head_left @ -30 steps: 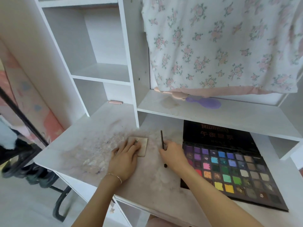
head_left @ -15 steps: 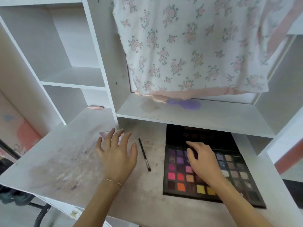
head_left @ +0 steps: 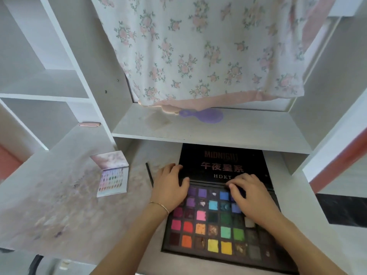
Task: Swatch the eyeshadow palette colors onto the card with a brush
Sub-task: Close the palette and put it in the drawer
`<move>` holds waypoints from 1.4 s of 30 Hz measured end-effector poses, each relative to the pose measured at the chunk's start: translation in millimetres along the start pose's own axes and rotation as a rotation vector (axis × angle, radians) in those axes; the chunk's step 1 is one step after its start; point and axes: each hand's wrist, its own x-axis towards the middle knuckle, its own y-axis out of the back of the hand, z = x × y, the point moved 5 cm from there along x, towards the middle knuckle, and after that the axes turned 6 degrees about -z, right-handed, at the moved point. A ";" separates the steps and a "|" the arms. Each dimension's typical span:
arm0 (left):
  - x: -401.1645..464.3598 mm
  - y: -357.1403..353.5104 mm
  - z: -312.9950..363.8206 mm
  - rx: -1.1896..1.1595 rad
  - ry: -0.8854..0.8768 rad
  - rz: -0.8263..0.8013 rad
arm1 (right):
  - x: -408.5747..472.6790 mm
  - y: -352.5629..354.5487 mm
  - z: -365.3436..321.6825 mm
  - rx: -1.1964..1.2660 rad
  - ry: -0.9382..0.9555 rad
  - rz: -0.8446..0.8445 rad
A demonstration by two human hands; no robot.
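Left hand [head_left: 169, 187] has left the card [head_left: 113, 173] and crossed to 3 o'clock, now resting flat on the palette [head_left: 218, 225] at its upper-left corner; the card lies uncovered, swatch rows showing. Right hand [head_left: 252, 197] has slid toward 12 o'clock, fingertips at the hinge edge; brush [head_left: 149, 173] now mostly hidden behind the left hand.

both forearms reach fwd from the bottom edge, left hand [head_left: 170, 186] lying palm-down w/ fingers loosely spread and a thin bracelet on the wrist, right hand [head_left: 250, 197] also palm-down just beside it w/ fingers bent a bit at the knuckles, tips pointing left, neither gripping anything
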 end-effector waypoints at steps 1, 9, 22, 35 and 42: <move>2.6 -2.2 -1.8 0.055 0.040 -0.019 | -2.9 5.3 6.4 0.004 -0.051 0.063; -1.6 -18.1 7.2 0.069 0.108 -0.084 | -8.5 17.2 38.7 0.288 -0.359 0.137; -11.9 -9.8 4.0 -0.225 0.232 -0.095 | -27.2 26.5 66.6 0.821 -0.581 0.156; -38.3 17.9 -7.9 -0.572 0.092 0.060 | -88.2 38.4 48.8 0.656 -0.378 0.166; -42.9 41.6 -14.2 -0.499 -0.080 0.178 | -72.4 50.4 34.5 0.543 -0.275 0.321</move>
